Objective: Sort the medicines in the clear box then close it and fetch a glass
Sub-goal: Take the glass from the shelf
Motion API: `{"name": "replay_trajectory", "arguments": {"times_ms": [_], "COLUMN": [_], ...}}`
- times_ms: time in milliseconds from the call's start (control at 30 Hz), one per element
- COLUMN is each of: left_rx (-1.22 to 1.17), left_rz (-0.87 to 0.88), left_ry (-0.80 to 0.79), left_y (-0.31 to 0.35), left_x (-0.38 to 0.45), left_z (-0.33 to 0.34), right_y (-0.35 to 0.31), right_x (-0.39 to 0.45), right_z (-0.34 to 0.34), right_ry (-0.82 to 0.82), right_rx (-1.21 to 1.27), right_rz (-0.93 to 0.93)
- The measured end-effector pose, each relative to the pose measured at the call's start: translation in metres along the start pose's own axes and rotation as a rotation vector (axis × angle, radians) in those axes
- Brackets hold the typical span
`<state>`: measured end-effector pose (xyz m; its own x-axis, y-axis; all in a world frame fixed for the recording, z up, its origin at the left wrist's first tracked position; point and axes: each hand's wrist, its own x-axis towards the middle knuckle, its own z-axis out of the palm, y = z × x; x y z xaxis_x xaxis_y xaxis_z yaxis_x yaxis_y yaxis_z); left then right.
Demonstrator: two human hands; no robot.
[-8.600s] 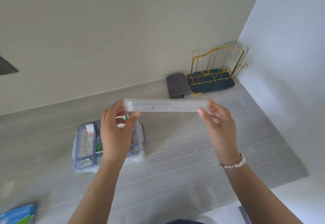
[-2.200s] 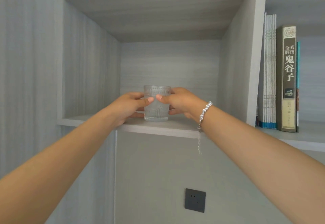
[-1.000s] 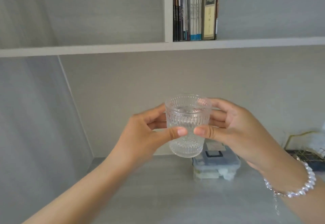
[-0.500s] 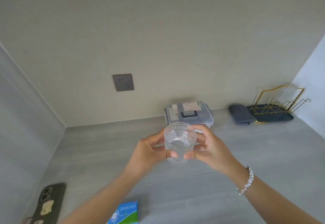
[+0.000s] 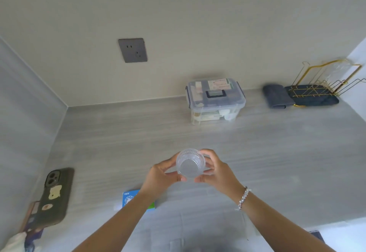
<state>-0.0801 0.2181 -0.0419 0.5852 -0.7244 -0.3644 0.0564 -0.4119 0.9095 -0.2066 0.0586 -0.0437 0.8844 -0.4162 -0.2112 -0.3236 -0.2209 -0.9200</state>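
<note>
Head view, looking down at a grey wood-grain counter (image 5: 257, 152). Both hands hold one ribbed clear glass (image 5: 190, 165) upright above the counter, near its front middle; whether its base touches the surface cannot be told. Left hand (image 5: 162, 174) grips the glass from the left, thumb curled across the near side, fingers round the far side. Right hand (image 5: 216, 169) grips it from the right in the same way, thumb tip close to the left thumb tip; a bead bracelet (image 5: 243, 198) sits on the right wrist. Glass looks empty, bottom visible through the mouth. Clear box (image 5: 214, 99) stands at the back of the counter, against the wall, well apart from the glass; lid on, dark handle folded flat on top, packets visible through lid and side. Right of the box: folded grey cloth (image 5: 276, 96), then a gold wire rack (image 5: 324, 81) on a dark mat. Dark wall socket (image 5: 132, 50) above and left of the box. Phone (image 5: 54, 196) in a dark case with stickers lies at left edge. Blue and green carton (image 5: 130, 199) lies flat beneath the left forearm, partly hidden.
</note>
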Motion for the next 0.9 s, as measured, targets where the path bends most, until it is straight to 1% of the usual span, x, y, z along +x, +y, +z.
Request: {"name": "replay_trajectory", "arguments": {"times_ms": [200,300,467,700,900], "left_rx": [0.055,0.053,0.059,-0.018,-0.073], "left_rz": [-0.114,-0.138,-0.137,-0.057,-0.066], "left_ry": [0.024,0.029,0.005,-0.044,-0.103], "left_y": [-0.036,-0.048,-0.062,-0.078,-0.084], "left_x": [-0.006,-0.009,-0.014,-0.024,-0.031], "left_z": [-0.002,-0.003,-0.006,-0.005,-0.003], "right_y": [0.021,0.028,0.035,0.05,0.051], "right_x": [-0.006,-0.008,-0.013,-0.026,-0.039], "right_z": [0.026,0.034,0.046,0.063,0.071], "right_ry": [-0.023,-0.028,-0.047,-0.055,-0.059], "right_rx": [-0.036,-0.03,0.044,0.161,0.227], "right_rz": [0.041,0.059,0.093,0.159,0.171]}}
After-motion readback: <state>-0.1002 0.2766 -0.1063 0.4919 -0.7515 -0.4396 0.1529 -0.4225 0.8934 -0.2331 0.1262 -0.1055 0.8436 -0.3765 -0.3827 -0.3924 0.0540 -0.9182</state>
